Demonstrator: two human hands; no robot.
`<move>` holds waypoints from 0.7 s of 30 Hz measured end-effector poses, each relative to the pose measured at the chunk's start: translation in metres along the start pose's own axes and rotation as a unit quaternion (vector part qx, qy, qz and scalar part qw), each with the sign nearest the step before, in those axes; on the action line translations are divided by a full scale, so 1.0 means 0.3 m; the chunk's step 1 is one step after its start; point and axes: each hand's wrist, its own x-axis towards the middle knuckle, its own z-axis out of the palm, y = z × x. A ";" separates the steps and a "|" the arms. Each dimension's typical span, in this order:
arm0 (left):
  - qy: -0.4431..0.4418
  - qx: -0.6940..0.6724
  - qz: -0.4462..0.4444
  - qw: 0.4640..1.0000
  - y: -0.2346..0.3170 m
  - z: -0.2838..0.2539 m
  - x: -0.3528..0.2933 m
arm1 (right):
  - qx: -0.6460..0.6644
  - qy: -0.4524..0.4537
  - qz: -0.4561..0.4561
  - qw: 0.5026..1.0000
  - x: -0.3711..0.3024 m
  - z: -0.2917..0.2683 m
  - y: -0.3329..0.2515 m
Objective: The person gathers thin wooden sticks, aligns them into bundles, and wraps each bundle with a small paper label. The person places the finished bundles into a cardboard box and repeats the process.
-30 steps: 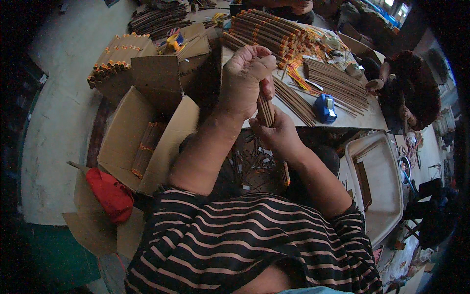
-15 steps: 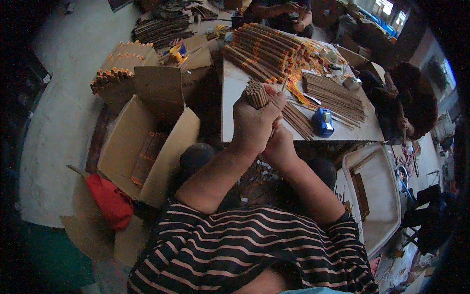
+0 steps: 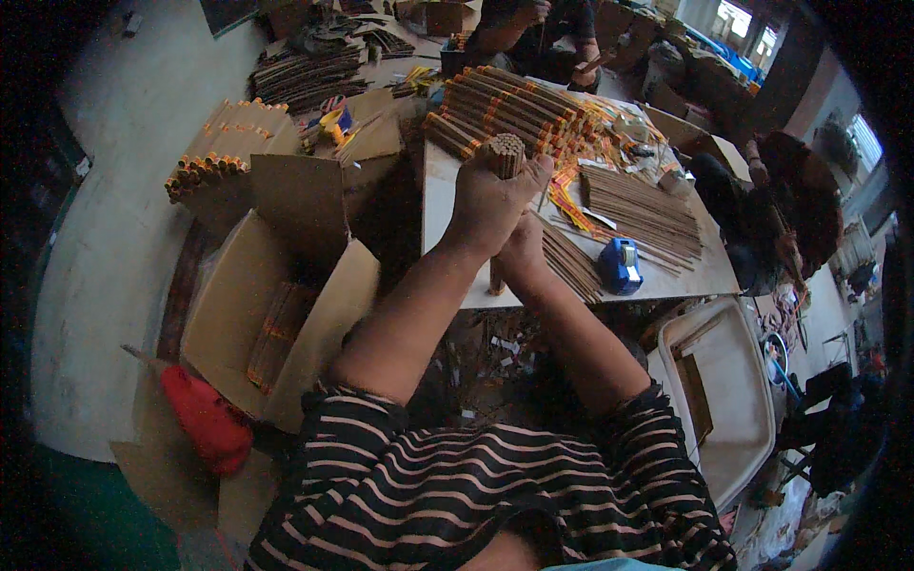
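Clamps a bundle of brown sticks upright in the left hand, over the near part of the table, with stick ends fanned tight above the thumb. Keeps the right hand just below, close against the lower part; cannot tell, with fingers hidden, how firmly closed. Shows no band on the exposed top.

Could therefore shed sticks, through a slack or uneven squeeze. Could also end up ragged, from sticks sliding lengthwise past one another. Might snap a thin one under too hard a grip, or lose a stray into the dark litter below, hard to find among pale scraps.

Faces loose sticks just beyond the right hand, beside a blue dispenser, with a flat spread of more behind. Risks snagging orange strips near the bundle. Meets a large pile of banded bundles across the far side, likely blocking a straight reach. Has an open carton at left, holding banded bundles, near a red cloth, plus a white tub at right, limiting elbow room both ways.
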 end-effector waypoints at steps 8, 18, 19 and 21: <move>0.006 0.024 0.009 1.000 -0.022 0.010 0.031 | -0.047 0.014 -0.038 0.998 0.023 -0.014 0.062; -0.071 0.192 0.033 0.978 0.137 -0.058 -0.055 | 0.126 -0.004 -0.024 0.992 -0.057 -0.188 -0.279; -0.101 0.194 -0.013 0.976 0.163 -0.050 -0.079 | 0.035 0.017 -0.064 0.997 -0.066 -0.193 -0.302; -0.175 0.175 0.016 0.969 0.158 -0.047 -0.128 | -0.123 0.026 -0.114 0.985 -0.096 -0.192 -0.342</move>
